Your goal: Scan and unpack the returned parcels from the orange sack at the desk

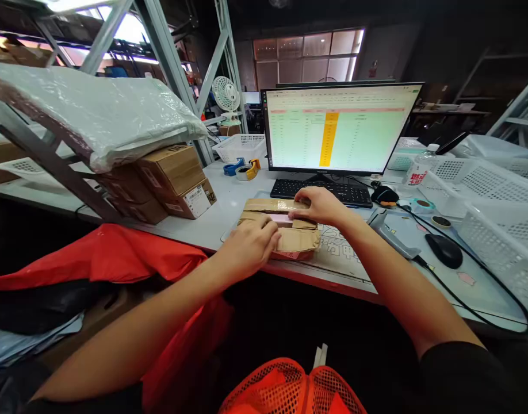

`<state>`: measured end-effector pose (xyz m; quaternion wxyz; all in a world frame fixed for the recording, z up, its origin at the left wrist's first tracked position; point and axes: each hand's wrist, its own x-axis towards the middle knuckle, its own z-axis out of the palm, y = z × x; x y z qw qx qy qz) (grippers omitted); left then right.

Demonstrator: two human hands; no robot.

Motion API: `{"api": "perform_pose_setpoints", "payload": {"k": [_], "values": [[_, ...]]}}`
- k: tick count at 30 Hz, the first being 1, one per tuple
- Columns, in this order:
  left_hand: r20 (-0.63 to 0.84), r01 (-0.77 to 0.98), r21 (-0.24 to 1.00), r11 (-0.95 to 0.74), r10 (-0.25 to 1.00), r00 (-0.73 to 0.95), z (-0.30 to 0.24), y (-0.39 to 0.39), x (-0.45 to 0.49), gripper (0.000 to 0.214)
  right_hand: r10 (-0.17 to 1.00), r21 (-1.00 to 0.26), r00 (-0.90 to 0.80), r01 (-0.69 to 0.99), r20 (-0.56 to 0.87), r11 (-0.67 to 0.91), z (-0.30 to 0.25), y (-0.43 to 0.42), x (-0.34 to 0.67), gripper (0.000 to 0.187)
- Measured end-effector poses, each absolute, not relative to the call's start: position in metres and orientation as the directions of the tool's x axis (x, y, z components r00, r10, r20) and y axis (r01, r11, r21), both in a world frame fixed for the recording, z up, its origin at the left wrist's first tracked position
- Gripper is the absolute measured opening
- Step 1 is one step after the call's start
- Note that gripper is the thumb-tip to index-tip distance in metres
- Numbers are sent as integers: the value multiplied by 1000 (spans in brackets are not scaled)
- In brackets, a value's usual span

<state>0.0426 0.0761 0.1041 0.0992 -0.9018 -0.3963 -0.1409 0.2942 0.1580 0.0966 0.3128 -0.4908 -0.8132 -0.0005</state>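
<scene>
A flat, crumpled cardboard parcel (296, 237) wrapped in brown tape lies near the front edge of the white table (229, 201), with a strip of pink showing through a gap in its top. My left hand (249, 244) rests on the parcel's near left part, fingers curled down onto the cardboard. My right hand (318, 206) presses on its far right part, fingertips pinching at the torn flap beside the pink strip. Whether either hand truly grips anything beyond the cardboard is not visible.
Behind the parcel stand a black keyboard (322, 192) and a monitor (339, 126) showing a spreadsheet. A barcode scanner (393, 234) and black mouse (444, 250) lie right, with white baskets (497, 190). Cardboard boxes (178, 181), tape dispensers (243, 168) and a red bag (108, 253) sit left.
</scene>
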Motion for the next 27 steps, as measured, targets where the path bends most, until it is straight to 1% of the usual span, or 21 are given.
{"api": "perform_pose_setpoints", "payload": {"k": [1, 2, 3, 4, 5, 7, 8, 10, 11, 13, 16, 19, 21, 23, 25, 27], "values": [[315, 766, -60, -640, 716, 622, 112, 80, 43, 35, 822, -290, -325, 823, 467, 489, 100, 155, 294, 43], [298, 786, -58, -615, 741, 602, 119, 85, 43, 33, 836, -278, -315, 840, 448, 466, 105, 154, 295, 44], [277, 796, -63, -601, 756, 593, 126, 91, 43, 32, 839, -279, -299, 847, 455, 453, 109, 154, 296, 39], [244, 794, -73, -603, 761, 601, 133, 96, 45, 32, 833, -299, -282, 839, 477, 455, 113, 156, 297, 35], [201, 782, -85, -617, 758, 620, 139, 102, 47, 34, 825, -344, -265, 813, 499, 469, 116, 161, 299, 36], [93, 754, -113, -646, 749, 656, 149, 113, 54, 43, 828, -494, -228, 710, 513, 502, 118, 174, 303, 45], [41, 751, -134, -647, 753, 657, 153, 117, 60, 52, 849, -591, -203, 638, 488, 493, 116, 182, 304, 48], [-40, 754, -192, -628, 773, 633, 161, 125, 73, 69, 919, -809, -131, 439, 373, 391, 108, 197, 305, 52], [-71, 754, -223, -618, 781, 620, 164, 129, 80, 72, 947, -889, -90, 329, 307, 320, 102, 203, 304, 54], [-121, 747, -264, -610, 790, 601, 171, 135, 93, 74, 974, -963, -21, 151, 224, 224, 89, 212, 302, 61], [-146, 753, -263, -603, 797, 586, 179, 147, 104, 69, 975, -976, 34, 11, 219, 219, 73, 211, 303, 72], [-179, 757, -221, -614, 789, 588, 182, 159, 100, 51, 978, -972, 62, -119, 197, 203, 60, 193, 319, 77], [-197, 764, -186, -618, 785, 587, 184, 164, 90, 41, 971, -969, 95, -101, 217, 227, 49, 171, 338, 77], [-182, 778, -138, -613, 788, 588, 185, 164, 76, 37, 949, -959, 150, -29, 276, 283, 35, 141, 358, 76], [-117, 798, -50, -601, 797, 593, 187, 156, 61, 39, 923, -943, 199, 24, 330, 332, 19, 106, 372, 74], [-27, 782, 77, -618, 783, 621, 185, 141, 47, 40, 916, -932, 175, 19, 360, 362, 1, 71, 373, 76]]}}
